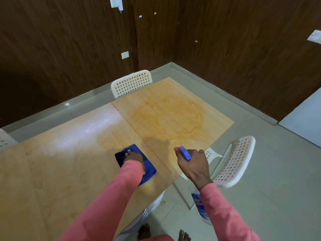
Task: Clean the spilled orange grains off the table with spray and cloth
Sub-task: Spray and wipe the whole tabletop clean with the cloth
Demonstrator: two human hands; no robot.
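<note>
- Two hands worked at the pale wood-grain table point(52, 171)
- Left hand point(133, 158) pressed flat, fingers straight, on the soft folded blue cloth point(149, 166)
- Right hand point(192, 162) curled round the plastic spray bottle point(185, 152), beside the table edge
- Orange stain point(173, 117) smeared wet across the far panel

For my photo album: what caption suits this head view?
Left hand presses blue cloth on table; right hand grips spray bottle.
</note>
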